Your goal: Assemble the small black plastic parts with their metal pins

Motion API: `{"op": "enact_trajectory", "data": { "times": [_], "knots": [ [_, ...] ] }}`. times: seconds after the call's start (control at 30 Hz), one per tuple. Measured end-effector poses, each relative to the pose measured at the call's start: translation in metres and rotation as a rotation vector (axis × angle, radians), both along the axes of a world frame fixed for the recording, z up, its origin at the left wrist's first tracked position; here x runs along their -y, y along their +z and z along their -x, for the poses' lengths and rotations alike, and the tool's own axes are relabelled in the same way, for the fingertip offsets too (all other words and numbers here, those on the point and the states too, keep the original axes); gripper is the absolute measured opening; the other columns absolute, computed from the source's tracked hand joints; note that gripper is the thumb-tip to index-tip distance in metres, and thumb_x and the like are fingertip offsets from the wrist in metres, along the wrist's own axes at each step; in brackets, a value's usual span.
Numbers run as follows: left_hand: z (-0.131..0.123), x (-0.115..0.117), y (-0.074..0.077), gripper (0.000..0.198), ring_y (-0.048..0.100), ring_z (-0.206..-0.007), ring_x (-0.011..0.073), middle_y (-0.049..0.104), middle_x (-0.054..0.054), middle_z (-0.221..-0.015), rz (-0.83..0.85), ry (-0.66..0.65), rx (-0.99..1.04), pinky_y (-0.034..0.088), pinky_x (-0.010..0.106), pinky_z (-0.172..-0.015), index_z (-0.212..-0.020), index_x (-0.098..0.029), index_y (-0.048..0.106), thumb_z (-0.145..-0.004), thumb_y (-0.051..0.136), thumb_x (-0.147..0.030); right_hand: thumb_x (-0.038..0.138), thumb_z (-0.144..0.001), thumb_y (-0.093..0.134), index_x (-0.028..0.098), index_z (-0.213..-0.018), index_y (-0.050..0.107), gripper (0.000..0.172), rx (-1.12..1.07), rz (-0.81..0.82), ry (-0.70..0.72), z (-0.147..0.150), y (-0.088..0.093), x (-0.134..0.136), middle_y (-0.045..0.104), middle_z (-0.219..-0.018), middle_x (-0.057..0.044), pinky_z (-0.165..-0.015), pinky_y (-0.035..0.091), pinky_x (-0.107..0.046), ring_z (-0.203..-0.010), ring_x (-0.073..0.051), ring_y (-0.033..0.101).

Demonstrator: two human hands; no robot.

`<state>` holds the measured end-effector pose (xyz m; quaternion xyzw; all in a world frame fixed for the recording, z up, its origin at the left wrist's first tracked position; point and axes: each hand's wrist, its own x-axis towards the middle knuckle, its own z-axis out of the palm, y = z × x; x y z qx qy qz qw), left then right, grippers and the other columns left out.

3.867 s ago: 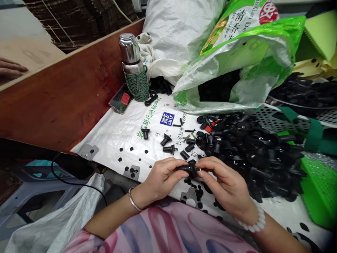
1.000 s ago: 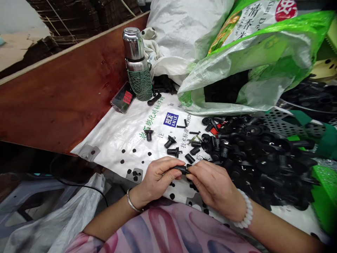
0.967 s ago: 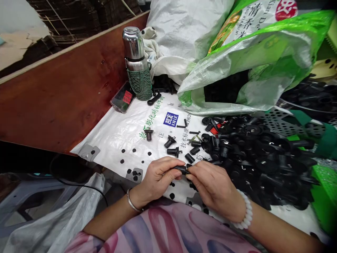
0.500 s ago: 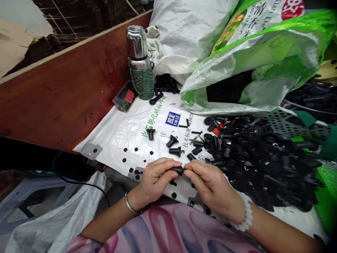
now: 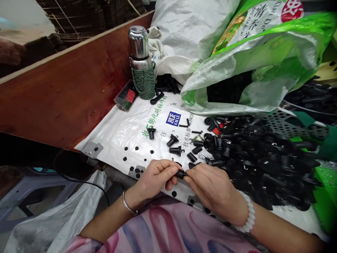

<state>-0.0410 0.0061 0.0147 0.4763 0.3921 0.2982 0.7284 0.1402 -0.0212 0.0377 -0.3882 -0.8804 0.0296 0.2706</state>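
Black plastic piece (image 5: pixel 180 173), short and stubby, sits between both hands just above the near edge of the worktop, close to the person's body.

- Left hand (image 5: pixel 157 176): thumb and forefinger pinch the left end of the piece; the other fingers curl under. Metal bangle (image 5: pixel 128 208) on the wrist.
- Right hand (image 5: pixel 213 189): fingertips pressed together on the right end, knuckles up. What lies under the fingertips is hidden. Bead bracelet (image 5: pixel 249 218) on the wrist.
- Judgement: an end-to-end pinch gives each hand its own purchase on so small an item. Holding it low over the white woven sheet (image 5: pixel 123 131) means a dropped bit would land on the sheet, not the floor.

Surroundings:
- Heap of black parts (image 5: pixel 259 154) lies on the sheet just right of the right hand, probably so that hand can reach it easily.
- A few single parts (image 5: pixel 176 150) lie apart on the sheet, beyond the hands, separate from the heap.
- Steel flask (image 5: pixel 141 63) in a green net sleeve stands upright at the back corner against the wooden board (image 5: pixel 65 91), with a phone (image 5: pixel 125 100) flat beside it. Both are well apart from the hands, seemingly parked out of the way.
- Green plastic bag (image 5: pixel 252 59) and white sack (image 5: pixel 189 31) slump behind the heap. The bag mouth opens toward the heap.
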Motion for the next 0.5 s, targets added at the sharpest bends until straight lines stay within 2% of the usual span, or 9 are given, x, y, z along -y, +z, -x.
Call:
{"op": "enact_trajectory", "data": {
  "times": [0.13,0.27,0.37,0.43,0.5],
  "knots": [
    [0.001,0.004,0.003,0.024,0.053,-0.054,0.0093,0.059,0.002,-0.065,-0.298,0.025,-0.084,0.044,0.021,-0.054,-0.097,-0.014,0.066,-0.085,0.051,-0.028,0.016,-0.091,0.041,0.014,-0.078,0.055,0.019,-0.119,0.166,-0.027,0.000,0.002,0.004,0.050,-0.061,-0.003,-0.051,0.033,-0.027,-0.056,-0.014,0.044],
    [0.003,0.006,0.006,0.021,0.060,-0.075,0.0147,0.064,0.007,-0.086,-0.637,0.026,-0.127,0.047,0.025,-0.069,-0.101,-0.017,0.065,-0.085,0.052,-0.020,0.023,-0.092,0.041,0.016,-0.075,0.056,0.024,-0.395,0.577,-0.079,0.002,0.007,0.008,0.049,-0.061,0.000,-0.050,0.036,-0.023,-0.054,-0.012,0.045],
    [0.003,0.007,0.003,0.023,0.060,-0.086,0.0174,0.065,0.009,-0.092,-0.836,0.061,-0.141,0.047,0.027,-0.077,-0.104,-0.017,0.064,-0.083,0.054,-0.014,0.029,-0.092,0.042,0.017,-0.069,0.053,0.028,-0.567,0.862,-0.125,0.005,0.009,0.011,0.041,-0.055,0.003,-0.043,0.032,-0.021,-0.048,-0.009,0.037],
    [0.002,0.008,0.001,0.026,0.060,-0.086,0.0175,0.065,0.009,-0.092,-0.911,0.081,-0.158,0.047,0.027,-0.077,-0.106,-0.018,0.063,-0.082,0.054,-0.011,0.030,-0.092,0.041,0.017,-0.068,0.051,0.029,-0.603,0.909,-0.124,0.006,0.007,0.012,0.039,-0.055,0.004,-0.042,0.031,-0.020,-0.047,-0.009,0.035],
    [0.002,0.008,-0.002,0.027,0.060,-0.086,0.0175,0.065,0.009,-0.093,-0.948,0.096,-0.166,0.048,0.027,-0.077,-0.107,-0.018,0.062,-0.082,0.054,-0.010,0.027,-0.093,0.041,0.017,-0.069,0.051,0.027,-0.566,0.807,-0.108,0.006,0.004,0.013,0.043,-0.058,0.003,-0.046,0.034,-0.020,-0.051,-0.010,0.040]
  ]
}}
